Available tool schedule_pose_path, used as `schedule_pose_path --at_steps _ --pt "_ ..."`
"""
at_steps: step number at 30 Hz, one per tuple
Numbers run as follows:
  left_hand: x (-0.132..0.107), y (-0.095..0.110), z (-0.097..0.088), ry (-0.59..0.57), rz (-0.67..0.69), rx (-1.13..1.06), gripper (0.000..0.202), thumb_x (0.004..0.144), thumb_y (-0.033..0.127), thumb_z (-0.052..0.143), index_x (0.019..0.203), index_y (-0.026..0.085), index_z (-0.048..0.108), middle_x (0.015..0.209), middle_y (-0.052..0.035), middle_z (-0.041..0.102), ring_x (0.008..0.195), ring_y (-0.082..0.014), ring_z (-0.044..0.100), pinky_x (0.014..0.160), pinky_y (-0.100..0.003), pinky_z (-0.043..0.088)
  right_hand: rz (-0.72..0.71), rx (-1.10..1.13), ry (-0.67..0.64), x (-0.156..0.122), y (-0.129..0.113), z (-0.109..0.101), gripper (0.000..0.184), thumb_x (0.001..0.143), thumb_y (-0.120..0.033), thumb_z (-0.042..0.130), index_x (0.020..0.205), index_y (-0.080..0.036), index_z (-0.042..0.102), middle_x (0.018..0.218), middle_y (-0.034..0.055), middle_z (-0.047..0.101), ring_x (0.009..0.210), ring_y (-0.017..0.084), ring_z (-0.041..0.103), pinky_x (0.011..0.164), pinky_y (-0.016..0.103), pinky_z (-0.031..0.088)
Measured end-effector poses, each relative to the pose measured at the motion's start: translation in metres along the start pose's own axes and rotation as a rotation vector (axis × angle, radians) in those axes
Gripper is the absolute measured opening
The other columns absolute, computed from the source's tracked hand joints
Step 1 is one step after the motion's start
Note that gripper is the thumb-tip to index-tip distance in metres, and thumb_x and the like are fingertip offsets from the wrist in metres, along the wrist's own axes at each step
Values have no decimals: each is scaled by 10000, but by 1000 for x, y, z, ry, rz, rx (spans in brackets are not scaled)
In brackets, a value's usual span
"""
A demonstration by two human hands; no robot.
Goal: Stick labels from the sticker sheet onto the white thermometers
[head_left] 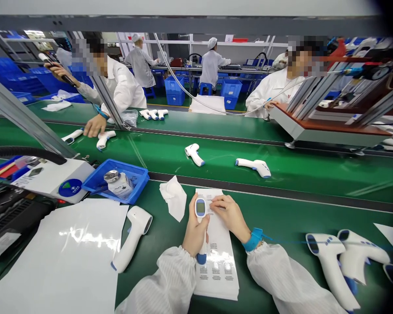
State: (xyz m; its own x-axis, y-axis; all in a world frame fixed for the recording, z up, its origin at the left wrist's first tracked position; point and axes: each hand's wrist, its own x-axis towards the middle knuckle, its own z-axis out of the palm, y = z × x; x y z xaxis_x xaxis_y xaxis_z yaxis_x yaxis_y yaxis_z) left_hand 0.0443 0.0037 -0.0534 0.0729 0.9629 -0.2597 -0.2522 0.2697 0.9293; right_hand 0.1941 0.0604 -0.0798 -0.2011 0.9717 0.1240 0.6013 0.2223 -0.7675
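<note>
A: Display on the infrared thermometer point(201, 207) readable?
B: No, too small. Left hand point(194, 233) hides the grip.
A: Instruction sheets point(218, 272)?
B: Print too tiny.
A: Bottle label point(120, 185)?
B: Can't read it.
A: Far right?
B: Another thermometer point(363, 257), end lost in dark blur at the frame edge.

On my feed the operator wears white striped cleanroom sleeves point(163, 281) and, at the right wrist, a blue anti-static strap point(253, 239) trailing a thin blue cord point(281, 240).

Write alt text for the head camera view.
The left hand holds a white thermometer over a printed paper stack, the right hand resting on the stack. More thermometers lie on the green bench; co-workers stand beyond.
</note>
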Motion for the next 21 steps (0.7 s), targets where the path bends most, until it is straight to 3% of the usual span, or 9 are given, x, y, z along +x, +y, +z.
schedule_pose_path --at_steps 7,11,13,15,17,18,19,21 --pt "3 -3 0 5 -24 21 762 896 301 510 1515 340 66 651 86 452 356 -56 338 337 -184 395 41 -36 -63 11 -10 0 112 809 -197 624 715 -209 684 948 60 683 941 241 577 878 419 426" --pt "2 1 1 28 -26 13 776 885 255 504 1520 325 65 680 70 468 368 -58 324 333 -189 382 -29 -70 -115 5 -24 -7 114 736 -129 644 653 -203 618 912 48 670 929 245 571 851 406 410" --pt "1 2 0 16 -34 3 773 890 270 505 1520 334 62 785 32 542 382 -57 348 338 -198 378 -101 -52 -220 -5 -33 -18 134 721 -89 614 661 -206 593 871 27 664 867 214 587 810 370 423" --pt "2 1 -1 -2 -12 15 752 896 294 514 1519 341 96 967 -27 599 467 -80 469 400 -215 429 -125 67 -400 -16 -43 -33 157 712 -57 573 672 -209 577 825 5 655 778 173 597 743 322 447" --pt "3 -1 -2 17 75 52 725 889 289 541 1513 329 174 1178 -68 579 752 -149 619 599 -249 524 -63 271 -584 -23 -53 -47 154 714 -59 559 688 -210 574 793 -8 642 706 145 600 670 281 464" --pt "3 -2 -2 30 121 70 715 883 284 556 1507 321 210 1260 -73 549 913 -178 623 709 -262 534 -25 360 -632 -24 -58 -52 140 719 -72 565 694 -209 577 795 -8 638 693 138 601 641 267 465" --pt "4 -4 -3 32 145 80 710 882 288 564 1505 317 225 1316 -73 520 997 -192 607 762 -266 529 1 410 -627 -23 -62 -54 122 727 -88 572 698 -206 583 818 -1 638 701 138 603 621 259 463" --pt "4 -5 -3 -8 114 72 732 886 330 566 1513 328 188 1370 -83 485 882 -171 627 639 -248 534 2 387 -470 -16 -69 -54 102 741 -110 575 706 -202 602 920 23 639 781 151 610 632 261 457"
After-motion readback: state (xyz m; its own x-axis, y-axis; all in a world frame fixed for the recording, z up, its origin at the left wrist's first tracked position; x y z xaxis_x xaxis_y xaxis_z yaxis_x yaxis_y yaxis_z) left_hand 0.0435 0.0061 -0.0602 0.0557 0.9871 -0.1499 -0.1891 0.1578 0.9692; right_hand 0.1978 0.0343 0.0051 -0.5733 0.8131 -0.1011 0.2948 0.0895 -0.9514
